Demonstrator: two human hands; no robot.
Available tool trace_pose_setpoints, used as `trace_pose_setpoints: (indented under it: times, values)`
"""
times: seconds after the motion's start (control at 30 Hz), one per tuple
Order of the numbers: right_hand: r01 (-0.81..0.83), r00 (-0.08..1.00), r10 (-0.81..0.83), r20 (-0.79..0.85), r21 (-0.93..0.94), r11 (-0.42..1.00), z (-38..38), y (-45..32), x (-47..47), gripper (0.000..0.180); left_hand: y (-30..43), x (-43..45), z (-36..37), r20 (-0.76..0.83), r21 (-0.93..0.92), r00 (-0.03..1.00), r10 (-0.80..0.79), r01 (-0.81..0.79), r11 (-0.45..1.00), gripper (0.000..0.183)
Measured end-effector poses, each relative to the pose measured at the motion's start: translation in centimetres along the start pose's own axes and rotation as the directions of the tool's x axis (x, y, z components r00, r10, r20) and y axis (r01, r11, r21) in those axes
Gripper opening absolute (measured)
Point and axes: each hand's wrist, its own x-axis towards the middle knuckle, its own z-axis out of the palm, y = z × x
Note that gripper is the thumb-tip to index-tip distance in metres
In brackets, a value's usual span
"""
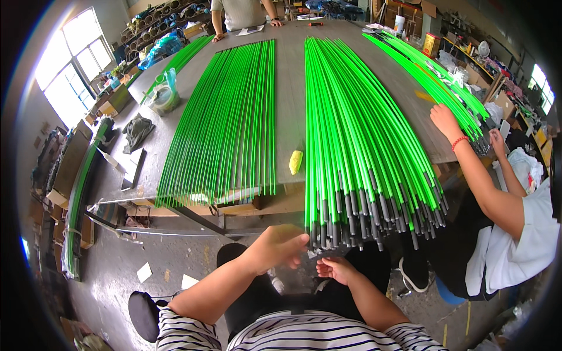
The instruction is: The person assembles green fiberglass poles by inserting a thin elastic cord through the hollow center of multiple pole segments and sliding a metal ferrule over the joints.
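A thick spread of bright green rods (347, 118) lies on the grey table before me, its dark-sleeved ends (351, 213) overhanging the near edge. My left hand (283, 248) is beside the leftmost sleeved ends, thumb and fingers apart and slightly blurred; I see nothing held in it. Just below the sleeved ends is my right hand (337, 270), its fingers partly curled; whether it pinches something small is unclear. To the left, thinner green rods (228, 123) lie side by side in a spaced row. A small yellow object (296, 162) sits between the two groups.
At right, a co-worker's hand (444, 117) is beside more green rods (421, 72). Another person (243, 15) stands at the table's far end. A tub (162, 98), dark cloth (137, 131) and a wrapped rod bundle (81, 193) are at left. Table legs and crossbars run below.
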Motion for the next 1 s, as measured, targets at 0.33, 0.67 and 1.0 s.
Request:
trace_pose_setpoints:
  times: [0.33, 0.67, 1.0]
  values:
    - [0.093, 0.995, -0.096, -0.023, -0.101, 0.991, 1.2, 0.1, -3.2, 0.021, -1.2, -0.1, 0.9, -0.076, -0.153, 0.996, 0.04, -0.052, 0.987, 0.015]
    - [0.487, 0.872, -0.176, 0.457, -0.847, 0.215, 19.7, -14.8, -18.8, 0.016, 3.0, -3.3, -0.6, -0.04, -0.569, 0.97, 0.238, -0.218, 0.793, 0.023]
    - [-0.101, 0.503, -0.852, 0.146, -0.969, -0.226, 24.9, -27.1, -2.2, 0.022, 2.5, -5.8, -2.9, -0.018, -0.68, 0.942, 0.336, -0.258, 0.686, 0.028]
